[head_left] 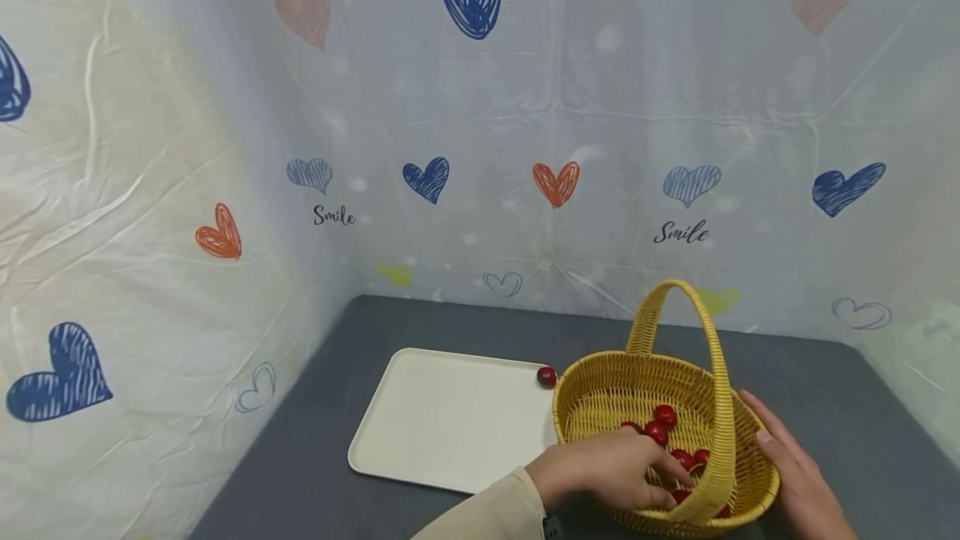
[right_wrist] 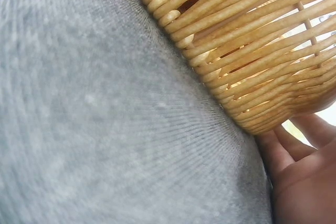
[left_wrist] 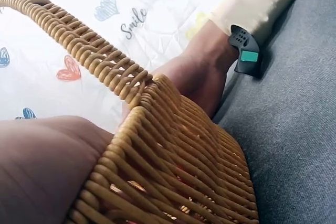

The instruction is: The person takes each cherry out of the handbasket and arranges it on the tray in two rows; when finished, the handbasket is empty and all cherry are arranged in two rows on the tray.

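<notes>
A yellow wicker basket with a tall arched handle contains several small, round, glossy red fruits. My left hand reaches over the near rim into it, under the handle. The thumb and forefinger point down with a gap between them, right at a red fruit near the handle's foot. Against the basket's right outer side rests my right hand, thumb beside the rim and fingers lying along the wall. In the right wrist view its fingers touch the woven outside, low down.
Left of the basket, a cream rectangular tray lies on the dark grey tabletop. One dark red fruit sits at the tray's far right corner, close to the basket rim. A white heart-printed cloth hangs behind and at the sides.
</notes>
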The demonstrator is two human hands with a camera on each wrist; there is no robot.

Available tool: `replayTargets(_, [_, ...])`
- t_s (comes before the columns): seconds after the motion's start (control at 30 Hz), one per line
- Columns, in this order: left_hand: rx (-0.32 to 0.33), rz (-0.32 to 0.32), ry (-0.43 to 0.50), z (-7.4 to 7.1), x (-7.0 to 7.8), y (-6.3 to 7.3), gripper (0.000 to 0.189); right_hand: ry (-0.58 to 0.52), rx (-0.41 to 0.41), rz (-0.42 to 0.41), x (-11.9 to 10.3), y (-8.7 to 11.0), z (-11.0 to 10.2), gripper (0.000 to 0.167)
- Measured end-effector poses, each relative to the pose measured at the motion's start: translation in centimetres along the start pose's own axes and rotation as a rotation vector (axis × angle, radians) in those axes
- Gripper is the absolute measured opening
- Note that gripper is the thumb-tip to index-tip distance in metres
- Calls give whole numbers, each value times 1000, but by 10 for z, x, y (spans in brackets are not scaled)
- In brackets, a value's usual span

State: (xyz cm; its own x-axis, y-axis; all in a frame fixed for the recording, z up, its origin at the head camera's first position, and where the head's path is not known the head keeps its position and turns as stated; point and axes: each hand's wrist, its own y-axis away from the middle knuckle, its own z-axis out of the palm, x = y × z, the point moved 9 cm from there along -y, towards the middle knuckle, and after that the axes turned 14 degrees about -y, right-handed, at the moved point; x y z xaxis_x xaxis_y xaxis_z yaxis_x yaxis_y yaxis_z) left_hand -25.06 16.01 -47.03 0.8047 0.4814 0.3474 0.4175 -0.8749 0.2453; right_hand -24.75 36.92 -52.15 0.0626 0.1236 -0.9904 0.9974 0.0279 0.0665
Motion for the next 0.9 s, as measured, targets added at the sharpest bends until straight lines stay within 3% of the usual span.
replayTargets(0.13, [-65,48,40,4,2,-1,41,12,5,7,1,0,-1,65])
replayTargets(0.27, [-88,99,62,3,4,-1,39,7,4,15,1,-1,0,66])
replayTargets(0.6, [-148,74,95,7,2,-1,42,7,2,-8,2,0,-1,64])
replayTargets(0.73, [-128,99,80,4,3,-1,36,27,11,-34,1,1,-2,63])
replayTargets(0.9, [-56,109,94,-2,2,-1,26,-9,-3,-52,1,1,-1,62])
